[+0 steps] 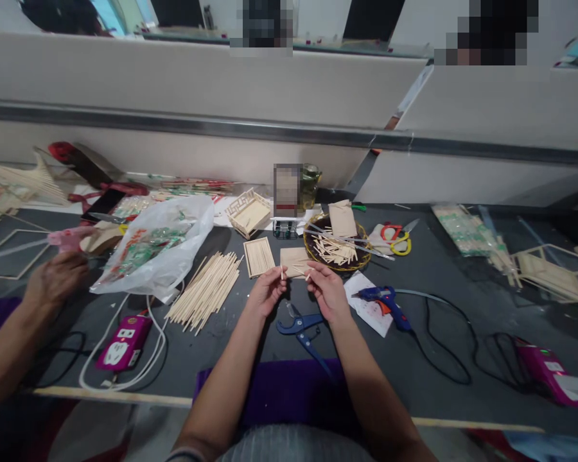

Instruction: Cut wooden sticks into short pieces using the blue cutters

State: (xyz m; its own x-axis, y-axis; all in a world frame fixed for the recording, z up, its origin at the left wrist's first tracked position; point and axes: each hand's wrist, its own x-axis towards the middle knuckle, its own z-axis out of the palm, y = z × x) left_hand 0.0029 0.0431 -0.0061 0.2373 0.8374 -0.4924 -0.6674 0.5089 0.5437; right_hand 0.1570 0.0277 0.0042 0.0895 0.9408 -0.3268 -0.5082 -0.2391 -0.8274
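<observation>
My left hand (268, 292) pinches a short piece of wooden stick (282, 273) between thumb and fingertips. A little apart from it, my right hand (328, 292) is closed at the fingertips on another short stick piece (308, 276). Behind both hands lies a flat tan square (289, 256) with thin sticks across it. Below them, partly covered by the right hand and forearm, is a blue hand cutter (301, 325). A small rectangular frame filled with sticks (259, 256) lies just beyond the left hand. Long wooden sticks (207, 289) are piled farther left.
A round basket (309, 251) holds cut sticks. Scissors (399, 239) and a blue glue gun (385, 301) with its cord lie right. A plastic bag (192, 218) and purple power strip (124, 343) are left. A co-worker's hand (55, 279) holds a pink glue gun (70, 239).
</observation>
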